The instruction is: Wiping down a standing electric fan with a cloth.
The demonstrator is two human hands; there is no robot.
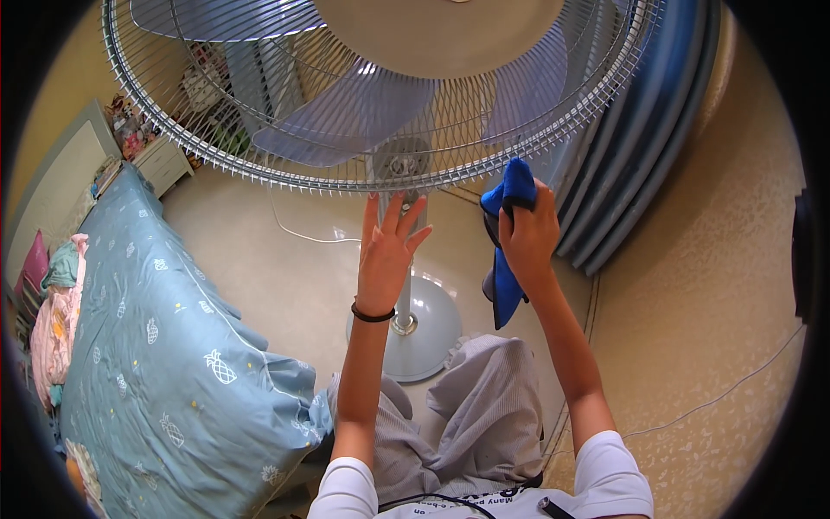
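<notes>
A standing fan with a wire cage (298, 183) fills the top of the view, its translucent bluish blades (354, 117) showing behind the wires. My left hand (387, 259) reaches up to the cage's lower rim with its fingers spread and nothing in it; the fingertips are at or just under the rim, and contact is hard to tell. Gripped in my right hand (533, 229) is a blue cloth (508, 290) with dark edging. Its bunched top is against or very near the cage's lower right rim, while the rest hangs down below the hand.
The fan's pole (404, 294) rises from a round grey base (437, 333) on the floor in front of my legs. A bed with a blue pineapple-print cover (173, 320) stands on the left. Blue curtains (644, 130) hang at the right, beside a patterned wall (700, 329). A white cord (303, 235) lies on the floor.
</notes>
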